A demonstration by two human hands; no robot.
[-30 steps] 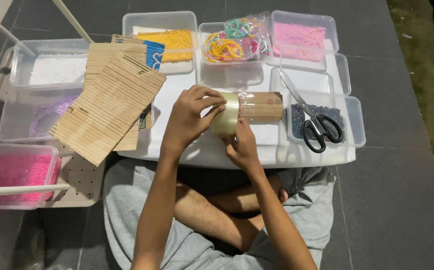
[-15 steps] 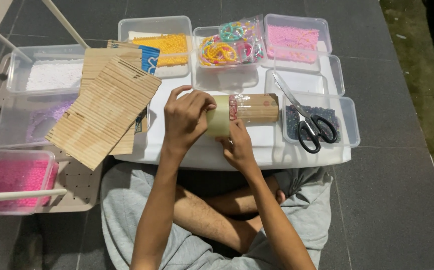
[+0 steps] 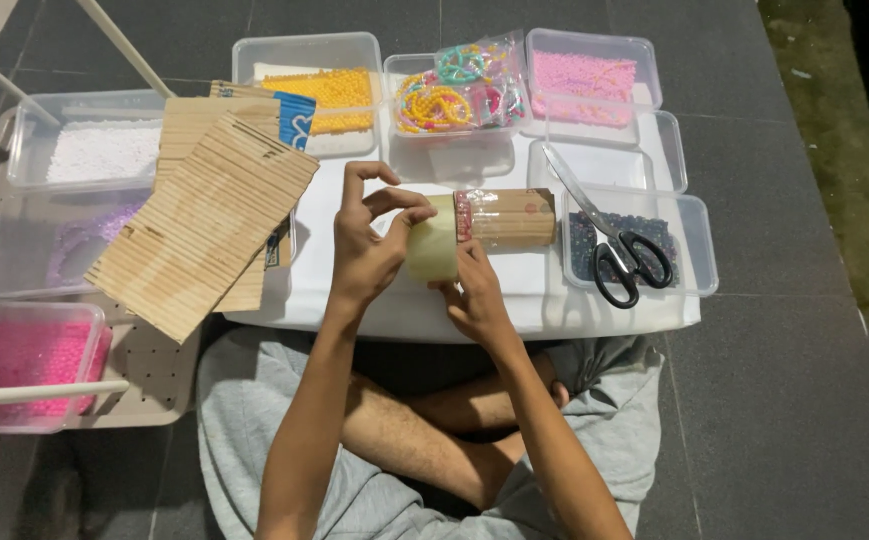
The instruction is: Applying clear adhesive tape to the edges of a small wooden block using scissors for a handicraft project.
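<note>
While half a second ago the left hand (image 3: 369, 250) lay curled over the tape roll (image 3: 432, 250), now its fingers lift and pinch at the roll's upper edge. The right hand (image 3: 474, 295) cups the roll from below, just above the white tray (image 3: 354, 300). Glossy, pale and round, the roll touches a ribbed brown cardboard bundle (image 3: 509, 217). Black-handled scissors (image 3: 614, 245) lie nearby; flat wooden stick mats (image 3: 204, 235) sit left.

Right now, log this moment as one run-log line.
left hand: pinching at tape roll | right hand: holding roll from below | bundle of sticks: behind roll | scissors: on box, untouched
</note>
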